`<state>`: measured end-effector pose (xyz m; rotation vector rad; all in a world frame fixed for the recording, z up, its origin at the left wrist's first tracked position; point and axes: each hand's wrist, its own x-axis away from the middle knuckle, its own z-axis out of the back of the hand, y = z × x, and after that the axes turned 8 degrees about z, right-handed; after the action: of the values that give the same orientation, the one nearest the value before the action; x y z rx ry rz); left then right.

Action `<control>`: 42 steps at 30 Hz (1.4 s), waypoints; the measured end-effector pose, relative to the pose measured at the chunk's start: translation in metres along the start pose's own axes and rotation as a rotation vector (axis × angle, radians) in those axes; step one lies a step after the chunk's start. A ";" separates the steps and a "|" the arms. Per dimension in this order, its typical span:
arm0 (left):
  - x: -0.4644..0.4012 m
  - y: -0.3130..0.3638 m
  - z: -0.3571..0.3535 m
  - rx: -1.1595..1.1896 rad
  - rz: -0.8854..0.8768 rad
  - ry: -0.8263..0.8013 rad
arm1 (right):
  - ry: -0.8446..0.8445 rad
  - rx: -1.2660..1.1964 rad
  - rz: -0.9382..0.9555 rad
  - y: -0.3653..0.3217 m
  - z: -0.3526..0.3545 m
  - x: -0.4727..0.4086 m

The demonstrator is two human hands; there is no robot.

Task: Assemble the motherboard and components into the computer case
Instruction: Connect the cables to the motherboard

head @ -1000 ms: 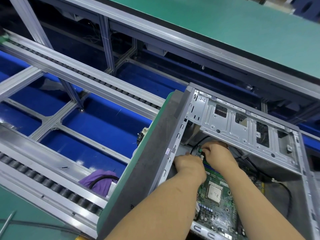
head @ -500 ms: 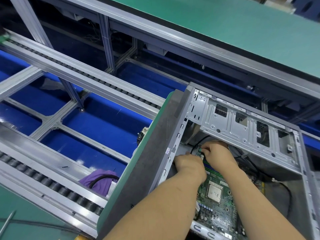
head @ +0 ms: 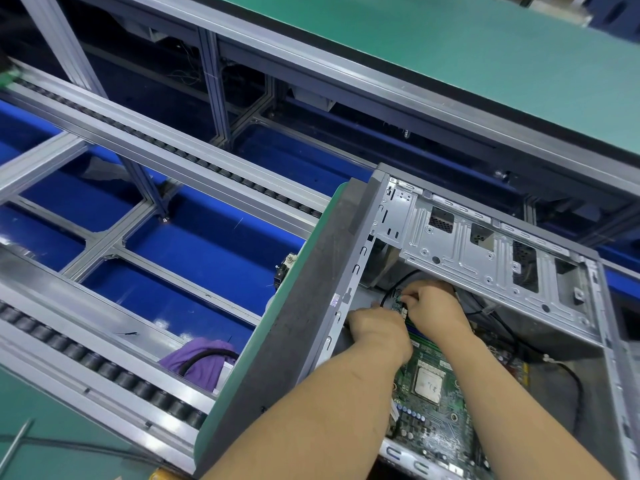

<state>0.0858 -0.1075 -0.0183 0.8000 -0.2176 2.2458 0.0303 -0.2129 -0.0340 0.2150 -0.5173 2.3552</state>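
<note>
An open grey computer case (head: 349, 258) lies at the lower right. A green motherboard (head: 429, 424) with a silver CPU (head: 428, 382) sits inside it. Both hands reach into the case's far corner, under the perforated drive bracket (head: 485, 251). My right hand (head: 434, 308) pinches a small green connector (head: 400, 298) at the motherboard's far edge, where a black cable (head: 388, 296) loops. My left hand (head: 377, 329) is curled beside it near the case wall; its fingers are hidden, so what it holds cannot be seen.
A roller conveyor (head: 104, 362) with aluminium rails crosses the left over blue floor panels (head: 194, 244). A purple cloth with a black cable (head: 204, 358) lies by the conveyor. A green bench top (head: 450, 46) runs along the back. Black cables (head: 575, 386) lie in the case's right side.
</note>
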 end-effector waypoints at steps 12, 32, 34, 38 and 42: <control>0.001 0.000 0.001 -0.005 -0.007 0.002 | 0.014 -0.021 0.038 0.003 -0.002 0.000; 0.000 0.000 0.001 -0.006 -0.006 0.000 | -0.003 0.039 0.050 0.002 -0.004 -0.004; -0.001 0.000 0.000 0.000 -0.004 0.001 | -0.021 0.072 0.036 0.002 -0.003 -0.007; -0.001 0.000 -0.001 -0.009 -0.010 0.000 | -0.035 0.050 -0.007 0.000 0.000 -0.010; -0.001 -0.001 0.001 -0.019 -0.019 0.000 | -0.024 -0.037 0.025 -0.004 0.003 0.007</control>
<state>0.0871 -0.1078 -0.0183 0.7885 -0.2297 2.2233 0.0278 -0.2073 -0.0283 0.2211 -0.5779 2.3673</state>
